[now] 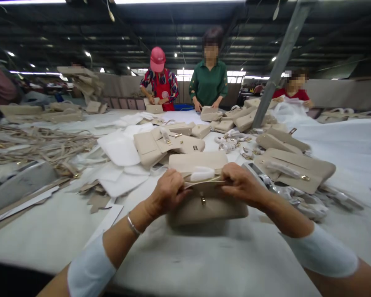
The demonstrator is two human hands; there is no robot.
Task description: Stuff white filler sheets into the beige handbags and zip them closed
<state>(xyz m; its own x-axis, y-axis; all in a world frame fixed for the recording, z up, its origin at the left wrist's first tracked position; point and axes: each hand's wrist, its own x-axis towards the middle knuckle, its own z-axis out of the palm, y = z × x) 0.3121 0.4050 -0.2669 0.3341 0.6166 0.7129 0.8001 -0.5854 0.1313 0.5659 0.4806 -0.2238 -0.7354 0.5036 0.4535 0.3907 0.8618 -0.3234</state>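
Note:
A beige handbag (208, 206) with a small gold clasp on its front is in front of me at the table's near side. Its flap (198, 161) is lifted back, and white padding (200, 173) shows at the mouth. My left hand (170, 189) grips the left end of the bag's top edge, fingers curled. On the right end of that same edge, my right hand (241, 185) is closed too. The bag's lower part is slightly blurred. Just behind it lies another beige bag (150, 146) with a gold clasp.
White foam sheets (119, 150) and beige straps (49, 142) spread over the left of the table. More beige bags (297, 167) and wrapped hardware (230, 142) lie right. A grey post (281, 62) rises at the right. Co-workers (208, 84) stand across the table.

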